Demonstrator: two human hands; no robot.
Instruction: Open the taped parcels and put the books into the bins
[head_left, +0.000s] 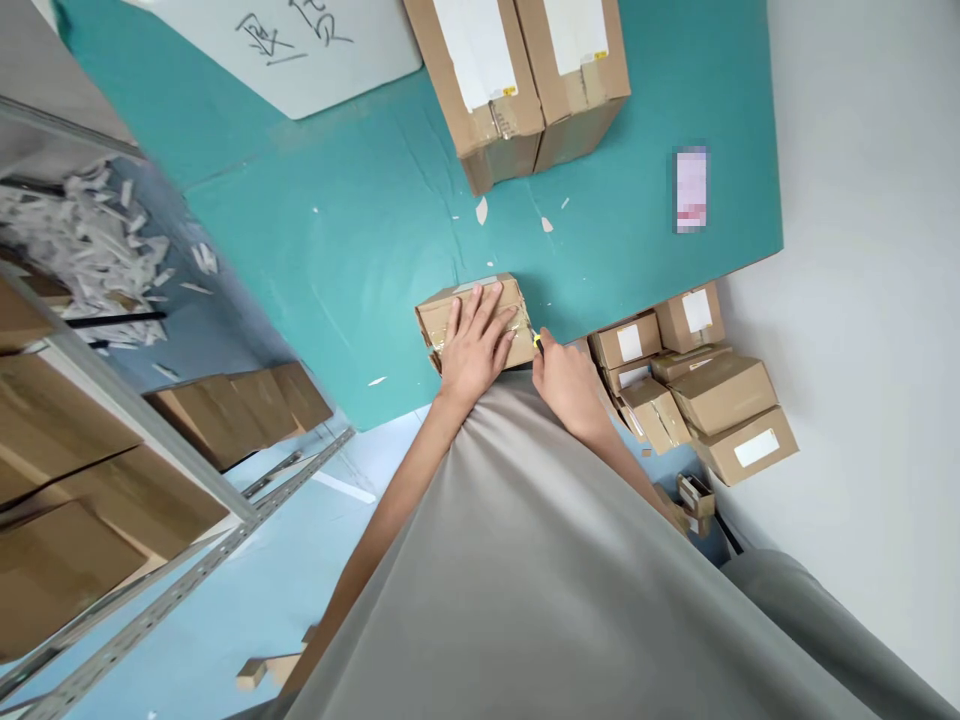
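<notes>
A small brown cardboard box [434, 322] with clear tape lies near the front edge of the green table [352, 240]. My left hand [475, 345] rests on top of it with its fingers spread. Closed around a small yellow and black cutter [538, 342], my right hand [564, 380] is just right of the box. The cutter's tip is at the box's right side; whether it touches the cardboard is too small to tell.
Two taller boxes [517, 140] and a white container [300, 60] stand at the table's back. Stacked boxes [724, 395] are below the right edge. At left are a metal shelf [150, 440] with boxes and paper scraps [90, 250]. A blurred-out phone-like object [691, 190] lies at the right.
</notes>
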